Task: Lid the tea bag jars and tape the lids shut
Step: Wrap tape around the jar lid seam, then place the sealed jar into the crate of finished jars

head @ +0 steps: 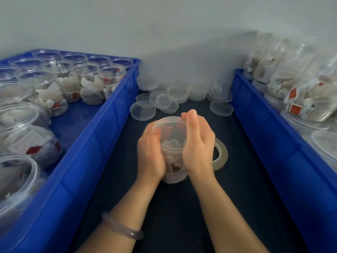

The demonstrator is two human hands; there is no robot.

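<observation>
Left hand (151,152): curled round the jar (173,143), thumb at the lid (168,123).
Right hand (197,143): cupping the jar's other side, fingertips on the lid's rim.
Tape roll (221,154): flat, just beside it.

Jar (172,143) between crates (102,125), lids (164,99) behind.

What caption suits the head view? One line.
Left hand and right hand hold a tea bag jar between blue crates; lids behind, tape beside.

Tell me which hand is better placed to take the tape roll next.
Probably right: the tape roll lies just beside the right hand, while the left hand is across the jar, gripping it.
</observation>
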